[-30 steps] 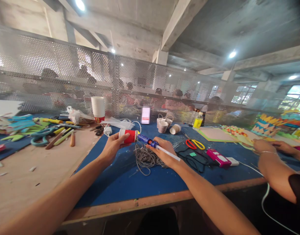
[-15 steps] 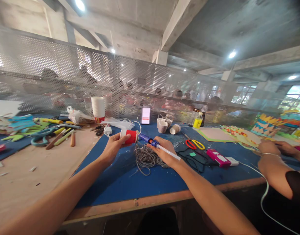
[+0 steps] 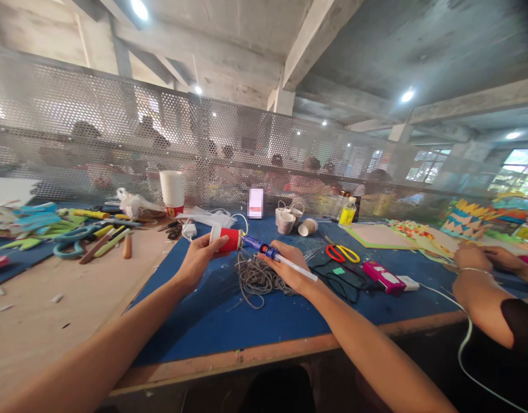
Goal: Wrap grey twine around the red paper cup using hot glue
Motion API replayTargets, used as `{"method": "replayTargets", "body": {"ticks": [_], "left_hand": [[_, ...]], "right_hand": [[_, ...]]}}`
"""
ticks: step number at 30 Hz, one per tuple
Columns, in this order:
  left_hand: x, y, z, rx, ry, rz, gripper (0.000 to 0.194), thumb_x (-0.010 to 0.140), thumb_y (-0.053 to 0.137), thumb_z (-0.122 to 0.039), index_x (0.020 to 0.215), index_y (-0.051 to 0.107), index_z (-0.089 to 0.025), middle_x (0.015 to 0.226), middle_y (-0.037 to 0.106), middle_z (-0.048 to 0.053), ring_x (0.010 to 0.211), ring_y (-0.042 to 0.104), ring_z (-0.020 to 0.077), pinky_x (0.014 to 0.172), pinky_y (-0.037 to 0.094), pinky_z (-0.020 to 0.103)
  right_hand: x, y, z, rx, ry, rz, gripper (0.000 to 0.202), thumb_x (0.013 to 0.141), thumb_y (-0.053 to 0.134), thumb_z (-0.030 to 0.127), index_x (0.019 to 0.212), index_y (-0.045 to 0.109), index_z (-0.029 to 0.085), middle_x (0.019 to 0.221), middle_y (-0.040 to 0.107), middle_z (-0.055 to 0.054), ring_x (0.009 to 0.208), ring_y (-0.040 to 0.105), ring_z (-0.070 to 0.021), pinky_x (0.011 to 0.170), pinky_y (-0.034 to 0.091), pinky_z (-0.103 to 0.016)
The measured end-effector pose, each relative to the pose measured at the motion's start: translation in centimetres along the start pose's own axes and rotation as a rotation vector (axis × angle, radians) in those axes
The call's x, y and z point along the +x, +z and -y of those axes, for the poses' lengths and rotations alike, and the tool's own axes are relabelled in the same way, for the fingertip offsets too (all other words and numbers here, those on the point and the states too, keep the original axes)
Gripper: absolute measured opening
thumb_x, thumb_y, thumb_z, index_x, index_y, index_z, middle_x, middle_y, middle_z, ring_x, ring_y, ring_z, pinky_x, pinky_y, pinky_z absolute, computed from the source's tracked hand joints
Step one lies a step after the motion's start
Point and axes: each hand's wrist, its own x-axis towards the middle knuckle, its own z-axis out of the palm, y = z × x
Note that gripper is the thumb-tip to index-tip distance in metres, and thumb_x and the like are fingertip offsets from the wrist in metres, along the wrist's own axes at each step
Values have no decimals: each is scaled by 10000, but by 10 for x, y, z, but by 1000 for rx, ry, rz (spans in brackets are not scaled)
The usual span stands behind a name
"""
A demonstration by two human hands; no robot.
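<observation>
My left hand (image 3: 198, 261) grips a red and white paper cup (image 3: 230, 240) tipped on its side, its base facing right. In my right hand (image 3: 292, 265) is a blue hot glue gun (image 3: 255, 244), with a long white glue stick (image 3: 299, 269) poking out of its back end. The gun's nozzle is at the cup's base; whether it touches, I cannot tell. Beneath the gun and my right hand lies a tangled heap of grey cord (image 3: 259, 278), partly covered by the hand.
Small wrapped cups (image 3: 285, 222) and a phone (image 3: 256, 203) stand behind. Scissors (image 3: 342, 253), a magenta box (image 3: 383, 277) and a yellow bottle (image 3: 347, 213) are to the right, near another person's arm (image 3: 477, 281). Stacked paper cups (image 3: 172, 189) and teal scissors (image 3: 72, 241) are left.
Almost nothing differs. Both hands keep the cup and glue gun in nearly the same place; the whole view has shifted very slightly.
</observation>
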Motion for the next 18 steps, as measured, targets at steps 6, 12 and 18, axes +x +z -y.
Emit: {"method": "replayTargets", "body": {"ticks": [6,12,18], "left_hand": [[2,-2,1,-23,9,-4,389,733,828,-465,1002,798,-186,975,807,71,928,734,278,811,600,366],[2,-2,0,-60,2,-31,376,714,837,-455,965,794,-179,945,805,75,893,737,267,799,603,368],[4,-4,1,-91,-17,-42,361,720,839,-441,955,787,-172,910,800,68,863,733,251,767,612,360]], "right_hand": [[0,-3,4,19,-36,33,357,978,590,555,841,565,226,810,667,7,743,616,-165,634,311,-243],[-1,-6,8,34,-41,75,323,979,608,510,837,556,226,831,669,11,739,600,-155,636,306,-236],[0,-5,7,11,-43,109,329,971,616,531,851,574,227,845,676,5,757,601,-158,653,318,-237]]}}
